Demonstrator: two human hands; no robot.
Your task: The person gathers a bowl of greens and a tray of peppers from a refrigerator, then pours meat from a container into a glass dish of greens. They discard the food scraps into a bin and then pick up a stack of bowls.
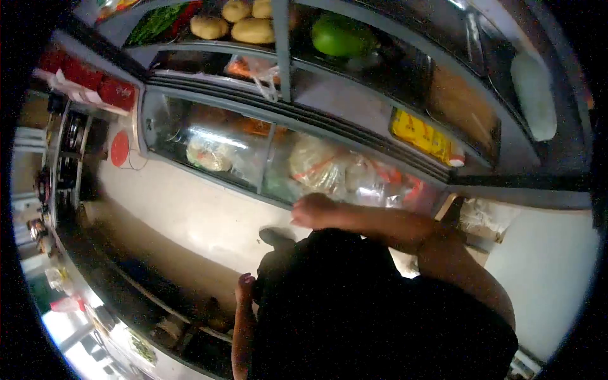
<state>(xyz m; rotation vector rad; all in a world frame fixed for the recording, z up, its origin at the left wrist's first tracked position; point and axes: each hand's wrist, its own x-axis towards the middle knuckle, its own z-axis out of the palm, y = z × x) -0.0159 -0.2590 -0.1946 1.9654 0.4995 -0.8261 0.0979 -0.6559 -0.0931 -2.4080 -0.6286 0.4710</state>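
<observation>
My right hand (313, 212) is closed in a fist at the end of my bent arm, in front of the lower edge of a glass-fronted case (244, 190). Nothing shows in its fingers. Lower down, my left hand (244, 286) hangs beside my dark clothing, fingers loosely bent and apart, with nothing visible in it. Behind the glass nearest my right hand lie a large clear plastic bag of pale food (316, 166) and bags with red parts (386, 174). Farther left in the case is another wrapped pale item (209, 155).
Shelves above hold potatoes (253, 30), a green vegetable (342, 35), green produce (154, 24), a yellow package (421, 135) and a pale long vegetable (533, 95). A red round thing (120, 149) lies on the pale floor (190, 209). A counter (120, 335) runs along the lower left.
</observation>
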